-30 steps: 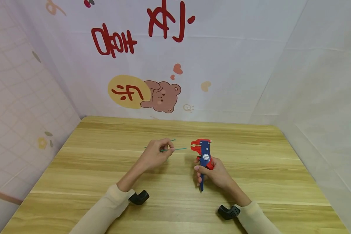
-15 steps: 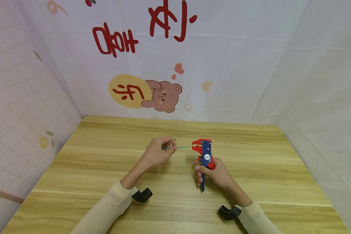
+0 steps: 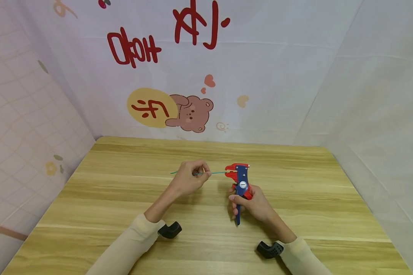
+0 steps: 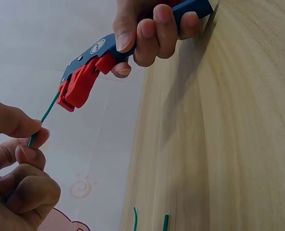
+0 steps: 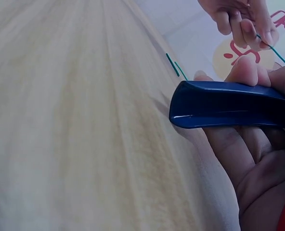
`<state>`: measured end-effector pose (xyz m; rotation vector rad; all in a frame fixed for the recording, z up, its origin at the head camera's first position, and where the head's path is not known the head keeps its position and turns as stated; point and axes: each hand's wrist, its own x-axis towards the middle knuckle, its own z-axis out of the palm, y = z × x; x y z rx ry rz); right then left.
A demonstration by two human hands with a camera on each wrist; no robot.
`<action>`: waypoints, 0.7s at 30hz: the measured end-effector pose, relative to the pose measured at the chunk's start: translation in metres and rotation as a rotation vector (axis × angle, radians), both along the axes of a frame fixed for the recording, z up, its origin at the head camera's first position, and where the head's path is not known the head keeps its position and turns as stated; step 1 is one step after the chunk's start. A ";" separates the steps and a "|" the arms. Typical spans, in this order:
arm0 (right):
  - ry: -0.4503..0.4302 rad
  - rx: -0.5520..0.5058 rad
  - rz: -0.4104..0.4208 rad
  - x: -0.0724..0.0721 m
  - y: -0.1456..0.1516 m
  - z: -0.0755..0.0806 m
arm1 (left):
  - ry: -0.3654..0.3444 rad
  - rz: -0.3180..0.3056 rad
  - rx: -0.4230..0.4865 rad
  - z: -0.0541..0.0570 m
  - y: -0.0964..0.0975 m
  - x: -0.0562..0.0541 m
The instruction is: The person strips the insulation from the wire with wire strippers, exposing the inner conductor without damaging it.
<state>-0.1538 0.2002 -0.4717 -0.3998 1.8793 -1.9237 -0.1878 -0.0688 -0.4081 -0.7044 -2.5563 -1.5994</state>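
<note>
Between thumb and fingertips, my left hand point(image 3: 188, 178) pinches a thin green wire point(image 3: 217, 173). The wire points right, and its free end meets the mouth of a red and blue wire stripper point(image 3: 242, 176). In the left wrist view the wire point(image 4: 49, 107) runs up to the stripper's red jaws point(image 4: 75, 89); how deep it sits inside is hidden. My right hand point(image 3: 256, 202) holds the stripper upright, fingers curled round its handles. Its blue handle point(image 5: 229, 103) fills the middle of the right wrist view.
Two loose green wire pieces lie on the wooden table point(image 3: 206, 236), seen as a thin piece point(image 4: 135, 219) and a thicker piece point(image 4: 165, 223) in the left wrist view. A printed cloth point(image 3: 278, 84) hangs behind the table's far edge.
My left hand has shifted a little to the right, bringing the wire's end from just short of the stripper to its mouth. My right hand and the stripper have stayed nearly still.
</note>
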 end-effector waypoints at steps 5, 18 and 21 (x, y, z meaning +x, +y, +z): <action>0.001 0.013 0.002 0.001 0.000 0.000 | 0.009 -0.001 -0.004 -0.002 0.003 -0.001; 0.053 0.036 0.019 0.001 -0.001 0.000 | 0.030 -0.029 -0.006 -0.004 0.005 -0.002; 0.070 0.048 0.024 0.001 -0.002 -0.001 | 0.037 -0.039 -0.003 -0.005 0.005 -0.001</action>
